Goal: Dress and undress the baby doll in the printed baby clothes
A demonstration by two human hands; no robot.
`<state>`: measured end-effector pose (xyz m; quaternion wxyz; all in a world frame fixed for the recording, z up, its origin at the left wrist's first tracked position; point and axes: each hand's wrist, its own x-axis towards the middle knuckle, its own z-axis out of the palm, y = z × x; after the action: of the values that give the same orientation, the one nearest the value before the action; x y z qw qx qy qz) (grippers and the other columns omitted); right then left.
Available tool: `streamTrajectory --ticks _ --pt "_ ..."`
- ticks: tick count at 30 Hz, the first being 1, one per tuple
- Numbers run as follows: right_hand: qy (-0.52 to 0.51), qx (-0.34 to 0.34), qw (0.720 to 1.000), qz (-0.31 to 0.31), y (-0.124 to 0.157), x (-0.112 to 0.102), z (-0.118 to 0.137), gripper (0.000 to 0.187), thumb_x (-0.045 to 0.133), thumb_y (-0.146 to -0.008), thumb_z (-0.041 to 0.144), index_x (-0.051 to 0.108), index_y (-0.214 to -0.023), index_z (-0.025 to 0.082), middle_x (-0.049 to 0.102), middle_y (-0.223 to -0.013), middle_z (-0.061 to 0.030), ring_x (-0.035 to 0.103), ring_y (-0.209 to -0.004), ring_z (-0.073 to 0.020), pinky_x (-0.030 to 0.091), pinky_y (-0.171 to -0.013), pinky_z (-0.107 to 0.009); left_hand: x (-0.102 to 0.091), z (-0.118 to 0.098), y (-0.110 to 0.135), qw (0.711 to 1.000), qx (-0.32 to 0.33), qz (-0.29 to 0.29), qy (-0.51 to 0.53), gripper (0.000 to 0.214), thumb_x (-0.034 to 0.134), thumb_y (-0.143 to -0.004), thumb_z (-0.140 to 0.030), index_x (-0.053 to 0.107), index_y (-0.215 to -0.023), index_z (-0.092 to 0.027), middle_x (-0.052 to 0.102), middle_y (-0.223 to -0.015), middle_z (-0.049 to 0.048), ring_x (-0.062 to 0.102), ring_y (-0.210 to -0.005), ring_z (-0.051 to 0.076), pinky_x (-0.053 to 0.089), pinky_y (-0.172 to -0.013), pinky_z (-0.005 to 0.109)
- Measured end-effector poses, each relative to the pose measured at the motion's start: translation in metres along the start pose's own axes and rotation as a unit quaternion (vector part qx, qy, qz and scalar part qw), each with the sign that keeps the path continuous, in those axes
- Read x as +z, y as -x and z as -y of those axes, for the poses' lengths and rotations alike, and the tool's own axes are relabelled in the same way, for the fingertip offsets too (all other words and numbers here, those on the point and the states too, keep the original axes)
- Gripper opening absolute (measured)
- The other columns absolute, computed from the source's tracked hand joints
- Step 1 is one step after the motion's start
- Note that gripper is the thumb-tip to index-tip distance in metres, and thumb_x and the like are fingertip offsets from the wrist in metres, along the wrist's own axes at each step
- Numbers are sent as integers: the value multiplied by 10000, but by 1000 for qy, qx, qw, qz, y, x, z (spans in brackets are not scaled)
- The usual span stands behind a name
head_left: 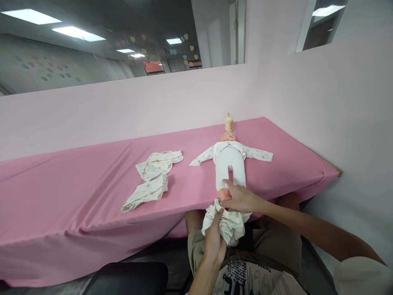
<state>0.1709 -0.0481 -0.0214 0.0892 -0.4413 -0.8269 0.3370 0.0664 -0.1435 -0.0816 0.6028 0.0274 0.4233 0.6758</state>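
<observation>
Pink tablecloth [92, 184], bottle [229, 123] behind doll [229, 157], patterned clothing [158, 166] lying alongside

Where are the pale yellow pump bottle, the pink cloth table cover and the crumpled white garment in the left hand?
Pump bottle [229, 123]: head view, on its body.
Table cover [92, 176]: head view, left top surface.
Crumpled garment [232, 225]: head view, hanging folds.
</observation>
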Motion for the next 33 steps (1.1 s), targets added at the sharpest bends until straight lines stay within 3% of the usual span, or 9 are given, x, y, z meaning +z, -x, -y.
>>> streamTrajectory --ticks 6,11,19,27,33 --pt "183 17 979 -89 -1 16 9 403 513 -803 302 457 -1189 200 679 -854 -92 649 -778 -281 353 -627 -301 2 1 5 1000 -22 18 12 331 637 -822 -116 626 -1153 -132 711 -1086 100 698 -959 195 571 -839 290" --pt "226 -76 967 -95 2 24 5 197 456 -850 184 522 -1035 178 676 -866 -79 634 -712 -219 364 -608 -286 -2 -1 2 994 -68 65 60 311 591 -845 -124 633 -1153 -126 709 -1085 103 689 -988 201 556 -889 298" --pt "172 -287 940 -64 3 11 -22 184 521 -922 252 548 -1087 173 604 -1107 -98 571 -960 -202 440 -862 -336 -5 -6 4 987 -85 82 109 316 562 -881 -150 614 -1193 -140 706 -1094 95 682 -1006 194 548 -904 287" --pt "20 -338 940 -49 -2 11 -26 195 409 -982 258 579 -1036 181 630 -1039 -85 577 -960 -183 461 -840 -316 16 -17 14 994 -12 75 81 409 602 -872 -126 568 -1275 -187 679 -1166 76 665 -1048 175 539 -921 264" --pt "-119 -321 940 -2 1 2 -23 240 420 -963 253 632 -1060 195 644 -1030 -77 590 -933 -184 468 -880 -329 22 -26 15 993 -34 100 59 389 619 -874 -195 574 -1260 -185 681 -1135 80 679 -979 188 576 -823 281"
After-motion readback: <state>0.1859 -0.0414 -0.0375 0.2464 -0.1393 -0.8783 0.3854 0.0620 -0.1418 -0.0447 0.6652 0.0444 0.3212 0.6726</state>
